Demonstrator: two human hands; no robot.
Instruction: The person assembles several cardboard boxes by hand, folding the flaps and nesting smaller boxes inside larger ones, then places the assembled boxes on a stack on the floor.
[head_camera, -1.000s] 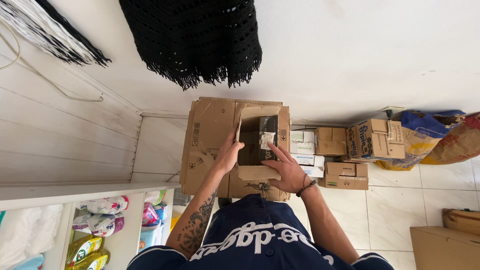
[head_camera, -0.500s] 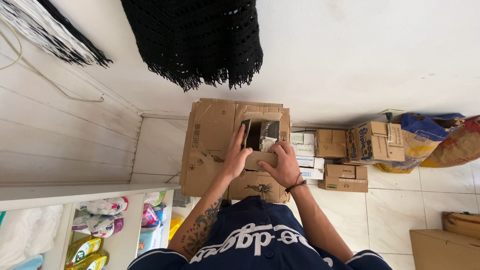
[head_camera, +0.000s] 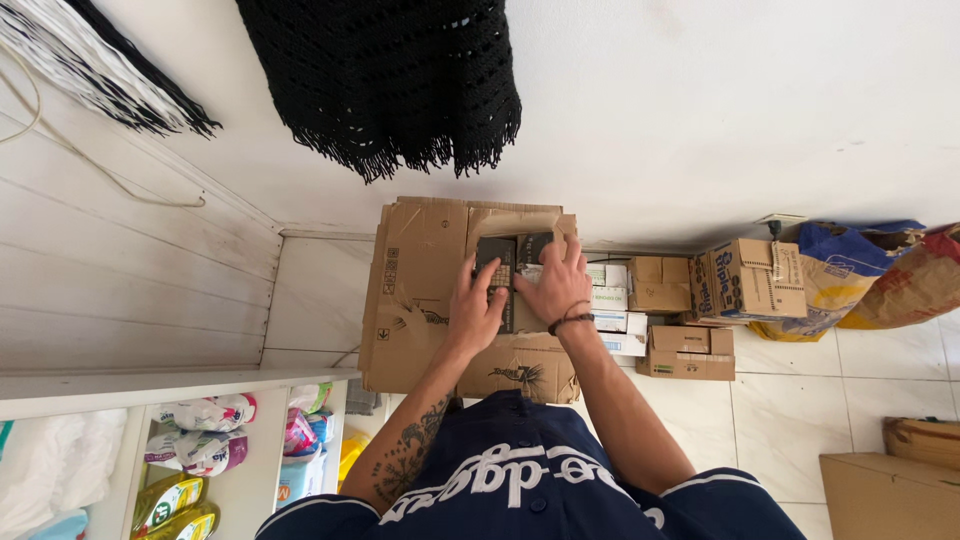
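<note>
A large brown cardboard box (head_camera: 415, 290) stands open in front of me, its flaps folded out. Dark packages (head_camera: 497, 262) show in its opening. My left hand (head_camera: 476, 308), on a tattooed forearm, rests with spread fingers on the box's opening, fingertips on a dark package. My right hand (head_camera: 556, 285), with a dark bracelet at the wrist, lies flat with fingers apart over the contents just to the right. A small cardboard flap (head_camera: 522, 318) sits between the two hands. Neither hand visibly grips anything.
Several smaller cardboard boxes (head_camera: 700, 300) are stacked to the right, with blue and orange sacks (head_camera: 860, 270) beyond. A black fringed cloth (head_camera: 400, 90) hangs above. A white shelf (head_camera: 200, 450) at lower left holds bottles and packets. More boxes (head_camera: 890, 490) sit at lower right.
Both hands have moved further into the box's opening. The flap they held up a second ago is now folded down between them, and their fingers are spread on the contents.
</note>
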